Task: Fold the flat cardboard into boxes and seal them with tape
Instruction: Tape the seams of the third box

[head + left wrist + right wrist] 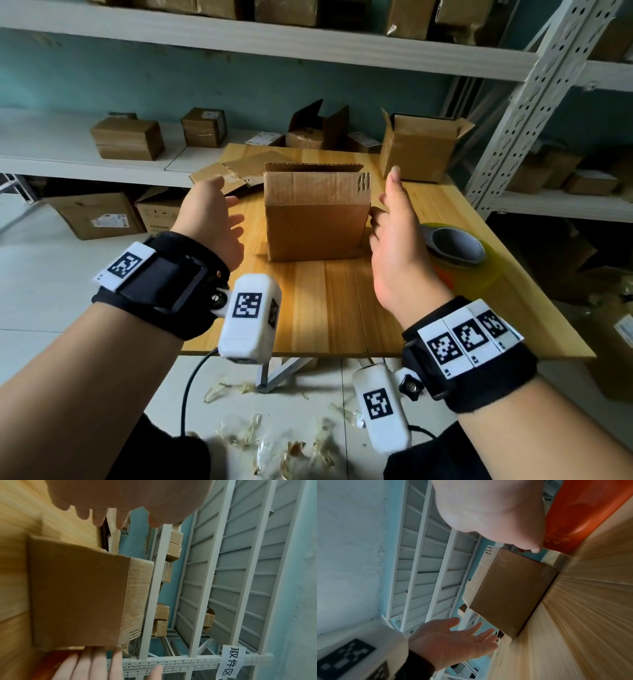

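Note:
A brown cardboard box (317, 219) stands on the wooden table (329, 308), its top flaps upright and the top unclosed. My left hand (219, 212) hovers left of the box with fingers spread, a gap away from it, holding nothing. My right hand (390, 212) is at the box's right edge, fingers loosely extended and empty; whether it touches the box I cannot tell. The left wrist view shows the box (80, 595) between both hands. In the right wrist view the box (513, 592) lies ahead, with the open left palm (453, 639) beyond it.
A yellow tape roll (459, 250) on an orange dispenser (583, 513) lies right of my right hand. Flat cardboard (233, 168) lies behind the box on the left, and an open box (418, 147) stands at the back right. White shelving (534, 113) with more boxes surrounds the table.

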The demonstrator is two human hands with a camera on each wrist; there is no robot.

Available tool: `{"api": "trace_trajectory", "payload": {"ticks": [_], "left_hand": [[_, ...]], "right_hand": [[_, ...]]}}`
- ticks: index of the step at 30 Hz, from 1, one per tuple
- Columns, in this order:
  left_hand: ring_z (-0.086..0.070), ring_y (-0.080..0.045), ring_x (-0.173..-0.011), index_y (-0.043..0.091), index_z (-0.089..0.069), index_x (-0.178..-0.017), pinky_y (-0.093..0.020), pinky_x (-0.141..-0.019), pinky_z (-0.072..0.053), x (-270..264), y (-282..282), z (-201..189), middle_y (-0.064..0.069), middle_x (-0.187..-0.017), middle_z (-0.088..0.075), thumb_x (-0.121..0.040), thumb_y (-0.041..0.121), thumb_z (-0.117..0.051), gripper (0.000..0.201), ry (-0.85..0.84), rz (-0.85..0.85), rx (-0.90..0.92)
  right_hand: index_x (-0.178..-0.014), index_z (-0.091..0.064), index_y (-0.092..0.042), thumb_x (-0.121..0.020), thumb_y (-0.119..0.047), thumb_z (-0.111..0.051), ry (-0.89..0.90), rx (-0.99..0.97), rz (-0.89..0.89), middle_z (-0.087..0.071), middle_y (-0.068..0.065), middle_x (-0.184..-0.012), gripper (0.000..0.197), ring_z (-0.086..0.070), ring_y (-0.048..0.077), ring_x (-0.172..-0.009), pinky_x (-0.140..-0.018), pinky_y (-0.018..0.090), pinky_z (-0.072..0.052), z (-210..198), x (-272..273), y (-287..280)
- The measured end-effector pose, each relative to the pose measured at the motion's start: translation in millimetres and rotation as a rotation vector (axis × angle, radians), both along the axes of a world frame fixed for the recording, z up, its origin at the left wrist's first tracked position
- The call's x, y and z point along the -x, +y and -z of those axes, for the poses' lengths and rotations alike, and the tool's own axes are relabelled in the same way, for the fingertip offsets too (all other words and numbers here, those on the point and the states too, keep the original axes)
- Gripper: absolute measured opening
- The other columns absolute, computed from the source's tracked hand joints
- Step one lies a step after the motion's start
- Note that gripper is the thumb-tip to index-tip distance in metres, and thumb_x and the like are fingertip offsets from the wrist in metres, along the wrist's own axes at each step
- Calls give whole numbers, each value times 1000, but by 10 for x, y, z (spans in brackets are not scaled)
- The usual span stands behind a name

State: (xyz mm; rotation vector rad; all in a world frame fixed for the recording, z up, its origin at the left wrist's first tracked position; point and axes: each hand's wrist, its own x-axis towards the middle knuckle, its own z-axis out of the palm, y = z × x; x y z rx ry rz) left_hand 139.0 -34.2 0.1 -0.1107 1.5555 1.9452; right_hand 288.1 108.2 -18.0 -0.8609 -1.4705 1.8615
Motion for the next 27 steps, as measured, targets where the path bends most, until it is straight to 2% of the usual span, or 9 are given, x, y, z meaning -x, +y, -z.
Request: {"api": "trace_trajectory", "payload": {"ticks": [3, 7, 20, 27], "left_hand": [[-34, -28, -153, 15, -50, -151, -46, -124, -24, -73, -29, 11, -13, -160, -44, -108, 51, -37, 57, 27, -17, -26], [-40, -29, -150, 14, -50, -151, -45, -124, -28, -129, -61, 40, -14, -158, -47, -108, 49, -37, 57, 29, -10, -81], [-45, -27, -145, 15, -56, -146, -45, -124, -29, -181, -135, 68, -10, -151, -55, -109, 42, -38, 49, 75, -29, -92], [-45, -28, -145, 15, -53, -146, -47, -124, -31, -225, -44, 169, -11, -153, -52, -109, 42, -40, 48, 51, 35, -55]], "right_hand": [[-166, -28, -32, -96, -80, -42, -11, 14, 20, -33, 3, -171, 86, -33, 25, -156, -123, 47, -26, -49, -44, -49], [-168, -22, -30, -96, -80, -41, -34, 32, 52, -26, 5, -174, 89, -27, 28, -158, -125, 50, -23, -86, -77, -88], [-166, -30, -24, -99, -78, -40, -75, 22, 42, -33, 9, -170, 86, -33, 31, -156, -124, 50, -27, -136, -69, -15], [-167, -26, -28, -94, -85, -37, -57, 60, -31, -29, 8, -172, 93, -25, 31, -159, -130, 56, -17, -53, -13, 8]]}}
